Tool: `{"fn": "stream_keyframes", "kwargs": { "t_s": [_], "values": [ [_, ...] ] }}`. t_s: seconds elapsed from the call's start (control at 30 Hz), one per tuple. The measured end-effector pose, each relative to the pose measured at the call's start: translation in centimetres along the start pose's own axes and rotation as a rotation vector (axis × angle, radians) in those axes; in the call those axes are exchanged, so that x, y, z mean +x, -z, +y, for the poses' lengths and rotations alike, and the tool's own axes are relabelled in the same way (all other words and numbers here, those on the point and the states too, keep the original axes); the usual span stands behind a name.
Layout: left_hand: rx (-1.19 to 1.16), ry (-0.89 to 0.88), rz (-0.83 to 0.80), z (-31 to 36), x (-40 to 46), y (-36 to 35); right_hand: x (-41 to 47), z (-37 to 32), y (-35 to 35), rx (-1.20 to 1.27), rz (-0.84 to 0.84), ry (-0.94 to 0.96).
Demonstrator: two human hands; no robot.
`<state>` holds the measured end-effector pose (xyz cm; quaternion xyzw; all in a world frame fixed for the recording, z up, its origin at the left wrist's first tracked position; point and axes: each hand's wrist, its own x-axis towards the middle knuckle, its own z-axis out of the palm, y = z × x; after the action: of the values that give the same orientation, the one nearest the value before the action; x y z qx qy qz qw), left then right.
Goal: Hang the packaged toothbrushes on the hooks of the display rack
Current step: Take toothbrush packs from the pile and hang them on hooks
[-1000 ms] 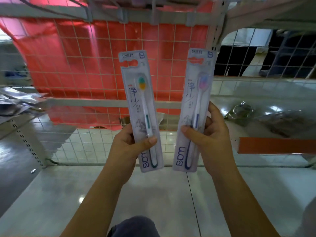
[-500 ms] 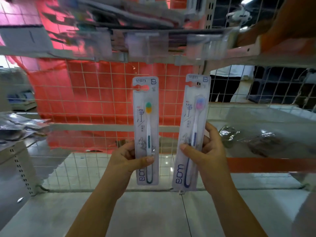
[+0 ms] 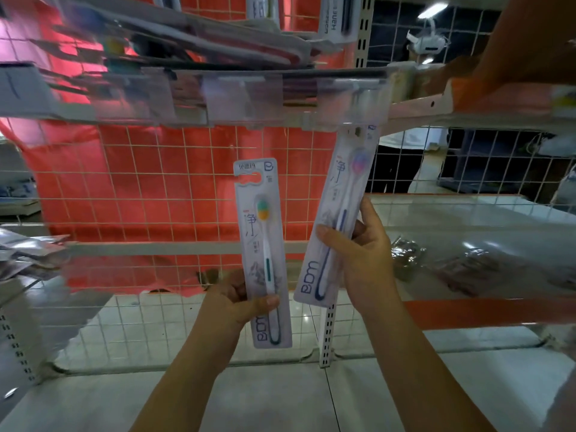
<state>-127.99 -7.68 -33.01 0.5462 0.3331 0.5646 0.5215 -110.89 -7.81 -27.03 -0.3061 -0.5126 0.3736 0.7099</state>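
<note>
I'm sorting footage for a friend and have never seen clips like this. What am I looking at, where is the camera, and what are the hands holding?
There is no machine here, only a person's two bare hands. The one camera sits on the person's head and looks forward and down, so the arms come in from below. The left hand grips a packaged toothbrush with a green and yellow head. The right hand holds a second pack, with a pink head, tilted, its top reaching the clear strip on the shelf edge above. Behind is a white wire grid against red cloth. More packs hang higher up.
</note>
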Motion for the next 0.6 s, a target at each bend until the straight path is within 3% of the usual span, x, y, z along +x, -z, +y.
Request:
{"fn": "stream_keyframes", "kwargs": {
  "t_s": [0.13,0.3,0.6],
  "values": [
    [-0.023,0.016,0.012,-0.9,0.9,0.7,0.9,0.9,-0.4,-0.112,-0.088,0.05],
    [-0.008,0.012,0.025,-1.2,2.8,1.4,3.2,3.1,0.2,-0.443,-0.01,0.038],
    [-0.045,0.007,-0.021,-0.7,5.6,2.3,13.1,5.7,-1.0,-0.753,-0.035,-0.159]
  ]
}}
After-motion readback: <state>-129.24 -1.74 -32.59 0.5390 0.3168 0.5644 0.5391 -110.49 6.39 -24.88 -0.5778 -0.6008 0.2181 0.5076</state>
